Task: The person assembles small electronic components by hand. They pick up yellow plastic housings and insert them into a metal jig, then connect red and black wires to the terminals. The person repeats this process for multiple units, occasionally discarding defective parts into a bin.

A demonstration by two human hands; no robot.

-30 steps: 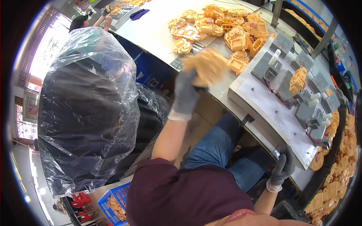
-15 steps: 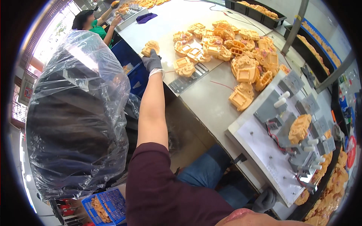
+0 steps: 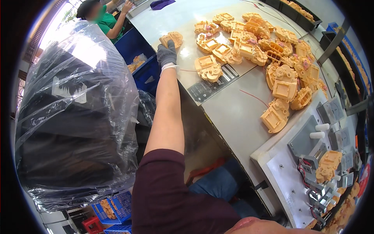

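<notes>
The biggest thing in view is a large bin wrapped in clear plastic film (image 3: 74,117), standing on the floor at the person's left, just beside the counter (image 3: 233,113); I think it stands there so that things can go into it without the person getting up. The pale counter runs from the near right to the far left, and on its far half lies a loose heap of orange plastic parts (image 3: 265,50), box-shaped housings, lying on each other at all angles, probably only tipped out there and not sorted. Near the right edge a white plate with grey metal clamps and thin wires (image 3: 311,167) carries one orange part (image 3: 327,165), which sits between the clamps, I suppose so that it cannot move. Under the counter's left edge there are blue crates (image 3: 142,66), one of them with small orange pieces. The left hand (image 3: 167,52), in a grey glove, is stretched far out with a straight arm. Its fingers are closed around one orange housing (image 3: 172,39), which is at the far left edge of the counter, a little apart from the heap; I cannot tell whether it rests on the surface or is just lifted. The right hand is not in view, so I cannot tell its state. Farther back another person in a green shirt (image 3: 105,21) leans at the same counter.
</notes>
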